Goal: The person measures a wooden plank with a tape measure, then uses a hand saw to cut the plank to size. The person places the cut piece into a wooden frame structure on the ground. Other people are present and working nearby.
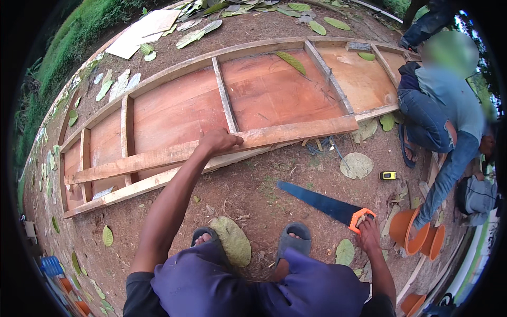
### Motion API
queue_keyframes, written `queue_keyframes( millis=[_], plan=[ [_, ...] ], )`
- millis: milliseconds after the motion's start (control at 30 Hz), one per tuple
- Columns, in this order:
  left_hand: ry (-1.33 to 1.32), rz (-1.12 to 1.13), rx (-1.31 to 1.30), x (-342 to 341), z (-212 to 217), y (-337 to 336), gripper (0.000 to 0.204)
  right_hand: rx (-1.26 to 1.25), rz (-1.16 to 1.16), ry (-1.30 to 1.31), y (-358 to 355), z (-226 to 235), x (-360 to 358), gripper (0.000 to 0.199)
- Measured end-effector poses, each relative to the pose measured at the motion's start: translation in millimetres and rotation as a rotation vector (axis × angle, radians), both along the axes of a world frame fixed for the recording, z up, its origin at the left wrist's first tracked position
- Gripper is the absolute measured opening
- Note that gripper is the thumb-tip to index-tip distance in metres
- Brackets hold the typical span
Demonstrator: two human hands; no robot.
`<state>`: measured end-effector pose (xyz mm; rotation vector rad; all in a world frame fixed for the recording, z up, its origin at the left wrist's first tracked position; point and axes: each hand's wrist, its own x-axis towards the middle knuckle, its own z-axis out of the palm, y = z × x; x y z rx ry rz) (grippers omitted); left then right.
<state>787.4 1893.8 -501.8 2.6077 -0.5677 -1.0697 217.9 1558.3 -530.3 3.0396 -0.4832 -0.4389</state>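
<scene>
A loose wooden plank [296,133] lies slantwise across the near side of a long wooden frame [174,65] backed with reddish plywood panels. My left hand [221,141] grips the plank near its middle, fingers curled over its edge. Down at the right, my right hand [368,234] is closed around the orange handle of a handsaw [322,203]. Its dark blade points left, just above the soil and apart from the plank. Part of the frame's near rail is hidden behind the plank and my left forearm.
A co-worker [441,105] crouches at the right, one hand reaching into an orange plastic pot [405,228]. A yellow tape measure [387,175] lies on the ground near a large dry leaf [357,166]. Another leaf [231,242] lies between my sandalled feet. Pale sheets [141,33] lie at far left.
</scene>
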Motion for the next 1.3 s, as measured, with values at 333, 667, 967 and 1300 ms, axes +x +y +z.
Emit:
queue_keyframes(
  millis=[333,667,967,1300],
  plan=[
    [0.066,0.084,-0.165,10.0,-1.5,22.2,0.059,1.021,-0.919,-0.632,128.7,175.8,37.6,0.044],
    [0.028,0.081,-0.149,17.1,-13.0,22.9,0.054,1.034,-0.525,-0.745,212.8,143.6,238.9,0.048],
    [0.071,0.056,-0.165,16.0,-17.9,30.8,0.059,1.146,-0.528,-0.769,291.7,73.0,256.2,0.039],
    [0.015,0.008,-0.148,21.1,-23.4,29.7,0.063,1.13,-0.474,-0.864,314.5,52.9,241.9,0.045]
  ],
)
